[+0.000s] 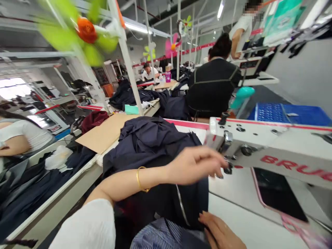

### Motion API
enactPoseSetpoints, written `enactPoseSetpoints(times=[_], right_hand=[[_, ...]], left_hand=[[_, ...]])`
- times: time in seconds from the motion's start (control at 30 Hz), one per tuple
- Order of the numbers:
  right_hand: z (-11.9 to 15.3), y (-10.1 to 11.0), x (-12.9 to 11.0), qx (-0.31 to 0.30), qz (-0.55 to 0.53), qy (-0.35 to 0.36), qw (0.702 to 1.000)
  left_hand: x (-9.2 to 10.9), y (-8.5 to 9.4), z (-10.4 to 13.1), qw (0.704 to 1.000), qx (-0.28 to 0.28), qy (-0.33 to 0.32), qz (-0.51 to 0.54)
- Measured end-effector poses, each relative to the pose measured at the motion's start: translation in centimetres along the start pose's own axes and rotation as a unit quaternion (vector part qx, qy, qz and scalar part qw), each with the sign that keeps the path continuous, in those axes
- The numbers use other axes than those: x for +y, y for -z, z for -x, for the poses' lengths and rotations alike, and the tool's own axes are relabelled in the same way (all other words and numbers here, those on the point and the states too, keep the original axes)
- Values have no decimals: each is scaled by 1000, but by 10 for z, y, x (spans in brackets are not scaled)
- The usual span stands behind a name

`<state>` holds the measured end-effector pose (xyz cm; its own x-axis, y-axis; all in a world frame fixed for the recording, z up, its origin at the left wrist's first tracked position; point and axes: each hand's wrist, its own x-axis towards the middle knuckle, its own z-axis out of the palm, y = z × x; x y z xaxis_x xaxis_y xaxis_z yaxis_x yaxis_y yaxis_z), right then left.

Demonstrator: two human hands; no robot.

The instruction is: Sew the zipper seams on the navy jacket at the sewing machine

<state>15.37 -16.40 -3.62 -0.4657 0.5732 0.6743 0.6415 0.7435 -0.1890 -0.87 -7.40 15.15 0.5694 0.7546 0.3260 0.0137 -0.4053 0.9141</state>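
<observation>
My left hand (194, 166), with a gold bracelet on the wrist, reaches across to the needle end of a white sewing machine (259, 141). Its fingers are together at the thread and needle parts; what they pinch, if anything, is too small to make out. Lower down, my right hand (223, 231) rests with its fingertips on the edge of dark fabric (192, 204) that has a silvery zipper-like strip. More dark navy cloth (153, 138) is heaped left of the machine. Striped cloth (166, 235) lies at the bottom.
A phone (280, 193) lies on the machine bed, beside a pink strap. Brown cardboard (106, 133) is left of the heap. Dark cloth fills a trough at the left. A blue crate (290, 114) stands behind the machine. Other people sit or stand beyond, and a green fan hangs upper left.
</observation>
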Motion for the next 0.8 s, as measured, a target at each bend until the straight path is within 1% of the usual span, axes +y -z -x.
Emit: enactPoseSetpoints(times=[0.03, 0.07, 0.1, 0.13, 0.17, 0.23, 0.3, 0.37, 0.47, 0.57, 0.67, 0.8], right_hand=[[-2, 2, -5, 2, 0, -18, 1000], [-3, 4, -10, -1, -4, -36, 999], [-5, 6, -14, -10, -13, -49, 999], [-5, 7, -16, -20, -25, -59, 998], [-6, 8, -18, -31, -40, -67, 996], [-5, 8, -19, -40, -67, -84, 993], [-4, 9, -19, -44, -84, -105, 990], [-3, 9, -17, -54, -102, -124, 985], [-6, 11, -13, -78, -131, -136, 979], [-10, 13, -7, -98, -145, -134, 975], [-15, 13, 3, -129, -148, -125, 973], [-23, 12, 19, -175, -149, -107, 967]], left_hand=[[-15, -11, 12, 989, -115, -8, -92], [-29, -20, 22, 961, -207, -22, -184], [-43, -27, 31, 926, -266, -38, -265], [-56, -31, 36, 895, -293, -50, -332], [-69, -34, 38, 871, -299, -55, -386], [-95, -33, 36, 835, -286, -59, -467], [-116, -28, 28, 809, -257, -72, -523], [-133, -21, 23, 799, -224, -83, -552], [-151, -12, 21, 810, -188, -100, -547], [-161, -8, 21, 825, -166, -116, -528], [-164, -5, 16, 833, -152, -115, -519], [-163, -1, 0, 838, -146, -100, -517]])
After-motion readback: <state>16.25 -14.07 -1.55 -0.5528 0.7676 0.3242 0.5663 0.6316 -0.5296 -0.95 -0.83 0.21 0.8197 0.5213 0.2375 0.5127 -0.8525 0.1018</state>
